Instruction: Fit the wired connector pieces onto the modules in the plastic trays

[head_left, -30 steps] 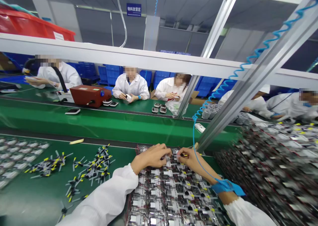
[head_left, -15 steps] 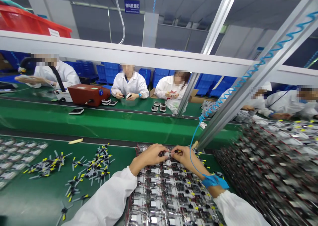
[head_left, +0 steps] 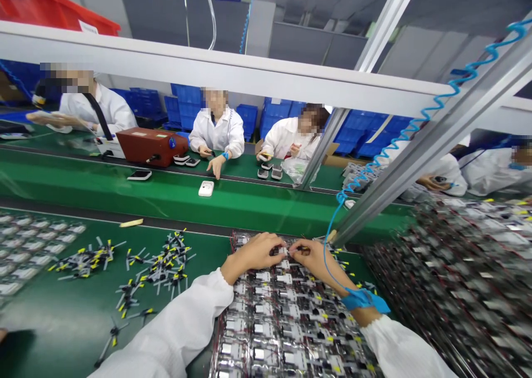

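Observation:
My left hand reaches over the far end of a clear plastic tray, its thumb and fingers pinched at a small white part. Facing it, my right hand pinches too, with something small and dark by its fingertips that I cannot make out. The fingertips of both hands nearly meet. Rows of small white and silver assemblies with thin red wires fill the tray. Black parts with grey strips and yellow tips lie on some of them. A blue wrist strap with a coiled cord circles my right wrist.
Loose black parts with yellow tips lie in piles on the green bench left of the tray. Stacked filled trays rise at right beside a metal post. Beyond the green belt, several co-workers sit; a white case lies on it.
The view has shifted slightly. Both my hands stay pinched at the tray's far end. Across the belt, a co-worker's hand has reached forward, and a white case now lies on the belt.

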